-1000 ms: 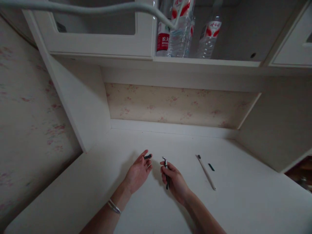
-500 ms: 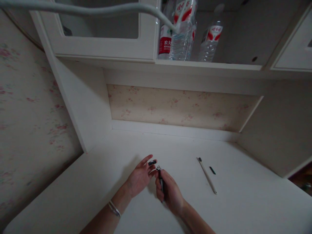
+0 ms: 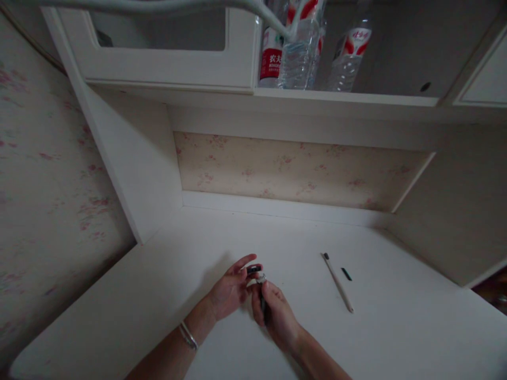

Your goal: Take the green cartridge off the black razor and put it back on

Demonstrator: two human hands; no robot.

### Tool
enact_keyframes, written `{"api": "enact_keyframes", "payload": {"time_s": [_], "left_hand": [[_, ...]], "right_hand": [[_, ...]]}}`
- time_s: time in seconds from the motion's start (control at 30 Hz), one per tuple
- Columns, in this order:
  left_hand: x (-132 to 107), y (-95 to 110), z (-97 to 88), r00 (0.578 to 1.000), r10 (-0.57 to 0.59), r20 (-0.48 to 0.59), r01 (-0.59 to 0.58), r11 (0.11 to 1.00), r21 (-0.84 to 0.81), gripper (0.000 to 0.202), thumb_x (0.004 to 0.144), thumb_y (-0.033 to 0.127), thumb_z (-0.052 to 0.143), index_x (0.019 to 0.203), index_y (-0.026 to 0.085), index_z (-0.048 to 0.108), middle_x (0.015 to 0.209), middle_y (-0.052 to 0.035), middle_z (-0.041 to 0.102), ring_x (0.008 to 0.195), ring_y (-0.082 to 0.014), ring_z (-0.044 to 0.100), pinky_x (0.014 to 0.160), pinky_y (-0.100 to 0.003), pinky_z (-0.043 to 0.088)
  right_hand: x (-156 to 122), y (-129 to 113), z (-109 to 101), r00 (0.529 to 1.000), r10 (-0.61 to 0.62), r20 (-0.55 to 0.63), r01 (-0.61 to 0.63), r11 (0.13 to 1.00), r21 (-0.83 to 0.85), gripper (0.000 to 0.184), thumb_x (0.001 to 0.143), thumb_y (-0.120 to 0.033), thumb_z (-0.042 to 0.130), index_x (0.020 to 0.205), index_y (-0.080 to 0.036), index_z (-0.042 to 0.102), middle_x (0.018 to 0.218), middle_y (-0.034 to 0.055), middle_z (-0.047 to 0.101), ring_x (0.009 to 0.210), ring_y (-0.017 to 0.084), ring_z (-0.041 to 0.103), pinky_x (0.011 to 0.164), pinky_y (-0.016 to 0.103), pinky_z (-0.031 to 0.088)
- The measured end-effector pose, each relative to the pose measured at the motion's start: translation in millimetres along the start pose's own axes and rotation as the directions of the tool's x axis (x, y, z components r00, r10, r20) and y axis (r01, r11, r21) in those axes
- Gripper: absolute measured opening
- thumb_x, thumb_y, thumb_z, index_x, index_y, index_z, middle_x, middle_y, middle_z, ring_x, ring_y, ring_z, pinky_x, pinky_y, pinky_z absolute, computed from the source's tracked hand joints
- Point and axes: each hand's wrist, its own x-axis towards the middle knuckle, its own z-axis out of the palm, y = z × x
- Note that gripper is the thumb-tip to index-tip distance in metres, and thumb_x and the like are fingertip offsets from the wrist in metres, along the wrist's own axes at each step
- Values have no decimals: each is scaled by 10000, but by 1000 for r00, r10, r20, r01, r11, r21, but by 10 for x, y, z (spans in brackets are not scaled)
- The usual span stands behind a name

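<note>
1. Piece [image 3: 254,269], small and dark, sits in the left grip [image 3: 229,293], left of the stick [image 3: 338,285]. It is pinched near the fingertips, one finger raised above it; just where each fingertip presses is too small to tell.
2. Tool [image 3: 263,303], dark-handled with a metal head, is also left of the stick. The right grip [image 3: 275,311] is closed around the handle, with the head aimed towards the piece.
3. Tool and piece are very near each other; whether they touch, I cannot tell.
4. Likeliest trouble, as I judge it: the piece slips from that narrow pinch, for want of backing, and drops on the bench [image 3: 396,327] left of the stick.
5. An off-line push from the metal head could twist the piece in the left grip.
6. Left fingers crowd the head, so an overshoot by the right grip could jab one.
7. Dim light could hide poor alignment.
8. Strip [image 3: 346,274], just right of the stick, looks light; a stray sweep of the right arm could knock it aside.
</note>
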Motion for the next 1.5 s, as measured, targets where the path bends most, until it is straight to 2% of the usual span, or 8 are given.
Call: {"api": "enact_keyframes", "payload": {"time_s": [0.2,0.3,0.4,0.5,0.67,0.8,1.0,1.5], "left_hand": [[11,-18,-24,1000,-14,7,14,1000,-6,443,772,209,705,1190,203,559,1089,-80,620,903,-149,595,788,-255,472],[9,-27,-29,1000,-3,7,3,1000,10,443,784,213,692,1203,200,547,1103,-88,611,919,-155,592,763,-243,483],[4,-36,-39,1000,-2,4,2,999,44,448,795,218,679,1219,200,533,1123,-101,600,909,-161,597,657,-204,489],[2,-47,-53,1000,-12,18,11,998,61,465,792,223,680,1230,207,525,1131,-104,599,831,-146,611,563,-176,468],[6,-53,-42,999,-21,33,20,999,41,466,757,196,716,1195,214,558,1129,-76,613,908,-149,601,716,-207,469],[11,-50,-14,998,-34,52,32,999,26,479,715,192,755,1162,215,584,1117,-58,622,917,-155,598,798,-247,446],[22,-63,-16,999,-27,24,27,999,27,460,698,191,769,1127,208,604,1098,-53,633,915,-160,597,793,-252,438],[34,-75,7,999,-23,44,23,1000,10,484,639,168,811,1085,198,626,1059,-36,649,889,-138,600,787,-227,442]], "right_hand": [[-8,5,4,993,90,71,-93,994,51,456,886,-555,502,685,-147,521,493,-50,359,389,79,306,373,193,260],[-28,-14,31,981,165,98,-173,981,84,431,890,-557,494,730,-157,517,526,-54,361,380,71,277,344,181,218],[-41,-45,50,987,134,87,-137,990,25,441,895,-563,487,759,-147,535,507,-56,383,386,56,227,369,178,164],[-37,-62,52,993,87,77,-85,996,-31,448,892,-571,492,759,-146,541,468,-61,381,395,59,225,401,190,165],[-16,-52,29,987,161,19,-161,987,-10,470,863,-593,519,674,-166,468,463,-67,357,374,57,206,372,197,149],[-9,-58,18,985,166,-37,-165,986,30,482,843,-608,538,655,-174,443,468,-74,328,374,55,191,355,189,148],[2,-48,11,982,186,-27,-183,978,101,480,847,-591,547,643,-169,443,480,-72,326,368,49,191,337,180,144],[17,-26,2,973,215,-85,-209,975,70,493,796,-623,591,653,-176,440,465,-82,332,355,41,174,314,170,132]]}}
